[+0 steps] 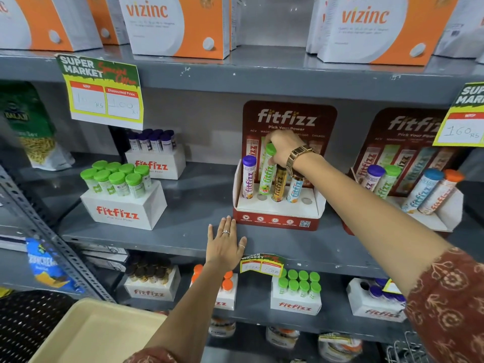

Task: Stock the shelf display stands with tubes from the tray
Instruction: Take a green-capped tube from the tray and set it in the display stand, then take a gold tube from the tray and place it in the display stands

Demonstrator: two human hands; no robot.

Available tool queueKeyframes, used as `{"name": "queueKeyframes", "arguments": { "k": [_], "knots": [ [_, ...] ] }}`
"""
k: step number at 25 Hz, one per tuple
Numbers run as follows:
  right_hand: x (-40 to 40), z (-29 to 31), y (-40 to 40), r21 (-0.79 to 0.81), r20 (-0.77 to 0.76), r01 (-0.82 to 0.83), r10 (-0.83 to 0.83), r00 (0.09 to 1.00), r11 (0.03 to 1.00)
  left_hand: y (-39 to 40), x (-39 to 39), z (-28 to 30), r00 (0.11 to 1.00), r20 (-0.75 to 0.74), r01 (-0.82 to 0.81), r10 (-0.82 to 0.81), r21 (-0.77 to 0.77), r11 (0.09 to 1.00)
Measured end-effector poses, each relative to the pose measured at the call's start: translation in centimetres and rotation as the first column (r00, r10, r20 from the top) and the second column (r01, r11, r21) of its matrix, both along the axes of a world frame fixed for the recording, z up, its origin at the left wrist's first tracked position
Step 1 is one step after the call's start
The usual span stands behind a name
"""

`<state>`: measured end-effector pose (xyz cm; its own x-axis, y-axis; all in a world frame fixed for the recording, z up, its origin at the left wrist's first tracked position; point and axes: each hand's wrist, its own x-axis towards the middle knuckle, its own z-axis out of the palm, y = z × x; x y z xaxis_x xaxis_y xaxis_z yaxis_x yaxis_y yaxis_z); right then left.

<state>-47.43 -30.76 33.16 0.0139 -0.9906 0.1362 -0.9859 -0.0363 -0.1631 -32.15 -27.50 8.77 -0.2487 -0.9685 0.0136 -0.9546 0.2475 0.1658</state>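
Observation:
A red fitfizz display stand (277,221) stands on the grey middle shelf. It holds a purple-capped tube (248,176), a black-and-gold tube (279,186) and a blue-lettered tube (295,189). My right hand (284,150) grips a green-capped tube (267,174) by its top, its base just above an empty hole in the stand. My left hand (225,244) lies flat and open on the shelf edge in front of the stand's left corner. A cream tray (86,334) shows at the bottom left; no tubes are visible in it.
A second fitfizz stand (419,205) with several tubes is to the right. White boxes of green-capped tubes (117,179) and purple-capped tubes (154,142) sit on the left. Price tags hang from the shelf edges. Vizinc boxes fill the top shelf; more fitfizz boxes line the shelf below.

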Motion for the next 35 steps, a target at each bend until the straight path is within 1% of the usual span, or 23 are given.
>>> {"name": "queueKeyframes", "arguments": {
  "k": [6, 12, 15, 21, 23, 27, 29, 31, 33, 35],
  "knots": [
    [0.5, -2.6, -0.8, 0.005, -0.065, -0.032, 0.032, 0.997, 0.999, 0.1, -0.1, 0.3, 1.0, 0.002, -0.003, 0.003, 0.016, 1.0],
    [0.1, -3.0, -1.5, -0.012, -0.1, -0.079, 0.077, 0.992, 0.997, 0.3, -0.1, 0.5, 1.0, -0.005, -0.002, 0.002, 0.021, 1.0],
    [0.1, -2.8, -1.6, 0.025, -0.105, -0.096, 0.098, 0.99, 0.995, 0.3, 0.0, 0.4, 1.0, -0.016, -0.002, 0.002, 0.02, 1.0],
    [0.6, -3.6, -1.9, 0.14, -0.162, -0.072, 0.095, 0.982, 0.988, 0.1, -0.1, 0.4, 1.0, -0.016, -0.003, 0.003, 0.026, 1.0],
    [0.8, -4.0, -1.9, 0.148, -0.175, -0.08, 0.105, 0.979, 0.986, 0.2, 0.0, 0.3, 1.0, -0.028, 0.004, -0.004, 0.026, 1.0],
    [1.5, -3.5, -1.7, 0.204, -0.166, -0.048, 0.083, 0.983, 0.978, 0.1, 0.1, 0.3, 1.0, -0.023, 0.004, -0.004, 0.023, 1.0],
    [2.0, -3.3, -1.2, 0.146, -0.165, -0.053, 0.078, 0.983, 0.988, 0.1, 0.0, 0.6, 1.0, -0.014, 0.012, -0.012, 0.039, 0.999],
    [3.0, -3.3, -0.5, -0.002, -0.137, -0.125, 0.123, 0.983, 0.992, 0.4, 0.2, 0.8, 0.999, -0.024, 0.021, -0.02, 0.04, 0.999],
    [4.8, -3.5, 0.5, -0.161, -0.077, -0.2, 0.19, 0.979, 0.966, 1.1, 1.6, 0.9, 0.996, -0.082, -0.026, 0.025, -0.014, 1.0],
    [7.3, -4.4, 1.8, -0.245, -0.029, -0.273, 0.274, 0.961, 0.93, 2.3, 4.9, 0.6, 0.991, -0.106, -0.089, 0.078, -0.098, 0.991]
  ]
}}
